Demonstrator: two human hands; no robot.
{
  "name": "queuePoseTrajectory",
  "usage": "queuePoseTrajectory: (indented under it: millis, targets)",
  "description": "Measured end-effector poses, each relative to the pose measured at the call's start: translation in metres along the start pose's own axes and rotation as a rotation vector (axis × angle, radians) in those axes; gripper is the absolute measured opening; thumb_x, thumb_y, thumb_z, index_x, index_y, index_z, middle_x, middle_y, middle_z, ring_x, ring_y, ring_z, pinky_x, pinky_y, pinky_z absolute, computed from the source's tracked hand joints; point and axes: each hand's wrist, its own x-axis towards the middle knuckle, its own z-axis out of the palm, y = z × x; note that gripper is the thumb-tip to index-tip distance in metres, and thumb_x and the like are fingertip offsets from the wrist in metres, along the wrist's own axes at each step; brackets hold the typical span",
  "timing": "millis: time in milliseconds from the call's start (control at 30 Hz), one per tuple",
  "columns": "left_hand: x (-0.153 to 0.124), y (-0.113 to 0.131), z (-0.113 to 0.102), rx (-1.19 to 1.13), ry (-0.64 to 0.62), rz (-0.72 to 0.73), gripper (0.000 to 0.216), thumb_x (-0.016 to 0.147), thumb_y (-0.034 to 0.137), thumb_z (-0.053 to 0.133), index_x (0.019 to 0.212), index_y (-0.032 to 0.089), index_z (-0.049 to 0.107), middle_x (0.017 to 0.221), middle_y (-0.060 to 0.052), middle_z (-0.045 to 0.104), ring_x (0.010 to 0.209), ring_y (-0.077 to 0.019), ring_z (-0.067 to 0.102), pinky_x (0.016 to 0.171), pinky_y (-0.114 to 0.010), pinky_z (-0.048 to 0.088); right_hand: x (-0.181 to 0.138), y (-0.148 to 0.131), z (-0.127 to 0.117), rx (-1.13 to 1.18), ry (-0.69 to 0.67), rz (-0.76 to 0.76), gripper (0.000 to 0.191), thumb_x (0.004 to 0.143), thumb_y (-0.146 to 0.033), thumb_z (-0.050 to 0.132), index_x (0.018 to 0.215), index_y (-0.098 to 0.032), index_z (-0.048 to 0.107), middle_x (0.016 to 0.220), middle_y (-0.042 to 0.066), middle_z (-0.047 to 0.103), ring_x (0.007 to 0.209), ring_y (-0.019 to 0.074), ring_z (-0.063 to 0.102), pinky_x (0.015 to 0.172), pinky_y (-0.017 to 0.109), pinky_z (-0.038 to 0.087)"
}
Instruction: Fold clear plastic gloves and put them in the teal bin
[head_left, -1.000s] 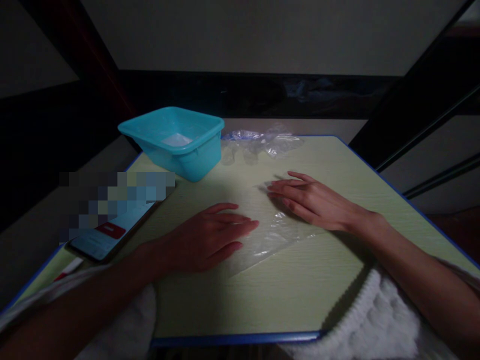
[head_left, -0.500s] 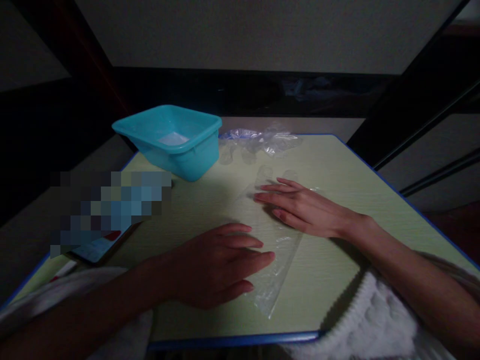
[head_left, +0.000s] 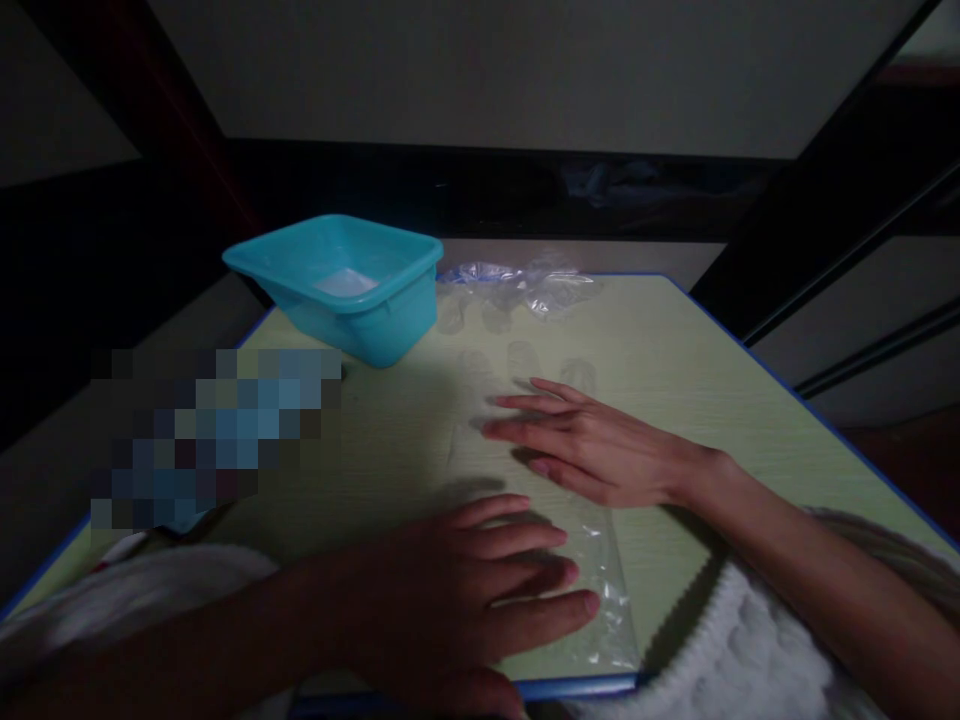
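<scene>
A clear plastic disposable glove (head_left: 607, 560) lies spread on the table, its rounded finger ends pointing away from me and its wide end near the front edge. My right hand (head_left: 600, 445) is palm down over the glove's middle, fingers stretched and apart. Nearer to me, my left hand (head_left: 480, 590) spreads its fingers over the lower part of the glove, with the thumb by the table edge. Neither hand grips anything. Whether the fingertips press on the plastic I cannot tell.
The pale wood-grain table (head_left: 690, 400) has a blue edge. A turquoise plastic basin (head_left: 390, 315) stands at the back left. Crumpled clear plastic (head_left: 540, 290), with finger-like ends, lies at the far edge. At left is a blurred-out phone-like device (head_left: 247, 430).
The glove has turned, and its wide end has shifted nearer and to the right. My left hand has come closer and right with fingers spread wider. My right hand has moved slightly left and nearer.
</scene>
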Motion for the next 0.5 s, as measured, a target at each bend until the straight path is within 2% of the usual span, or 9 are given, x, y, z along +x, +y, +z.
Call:
queuePoseTrajectory:
  millis: [100, 200, 333, 500]
  targets:
    - [-0.003, -0.001, -0.002, 0.038, 0.011, -0.008, 0.042, 0.098, 0.037, 0.025, 0.123, 0.012, 0.047, 0.122, -0.008, 0.061, 0.12, -0.021, 0.047, 0.108, -0.038, 0.023, -0.004, 0.008, -0.002, -0.028, 0.084, 0.04, 0.042, 0.092, -0.021, 0.031, 0.131, -0.01, 0.041, 0.133, 0.013, 0.051, 0.131, 0.0215, 0.035, 0.109, 0.05, 0.021]
    - [-0.007, -0.005, -0.003, 0.056, 0.046, -0.039, 0.045, 0.098, 0.038, 0.02, 0.123, 0.011, 0.047, 0.12, -0.009, 0.062, 0.12, -0.0206, 0.047, 0.109, -0.038, 0.02, -0.01, 0.019, -0.004, -0.099, 0.167, 0.145, 0.041, 0.091, -0.02, 0.028, 0.128, -0.008, 0.044, 0.128, 0.015, 0.054, 0.127, 0.0232, 0.041, 0.107, 0.051, 0.024]
    - [-0.011, -0.01, -0.003, 0.039, 0.079, -0.065, 0.046, 0.099, 0.037, 0.019, 0.12, 0.009, 0.048, 0.111, -0.011, 0.065, 0.116, -0.0201, 0.051, 0.109, -0.037, 0.02, -0.014, 0.028, -0.003, -0.155, 0.164, 0.235, 0.04, 0.09, -0.018, 0.028, 0.125, -0.01, 0.046, 0.129, 0.015, 0.054, 0.124, 0.0245, 0.044, 0.105, 0.054, 0.025]
    - [-0.01, -0.012, -0.003, 0.02, 0.06, -0.068, 0.046, 0.098, 0.037, 0.019, 0.121, 0.008, 0.047, 0.111, -0.011, 0.065, 0.113, -0.0205, 0.052, 0.108, -0.038, 0.021, -0.012, 0.028, 0.0, -0.152, 0.15, 0.257, 0.041, 0.091, -0.019, 0.027, 0.124, -0.008, 0.047, 0.129, 0.016, 0.053, 0.122, 0.0251, 0.046, 0.104, 0.055, 0.027]
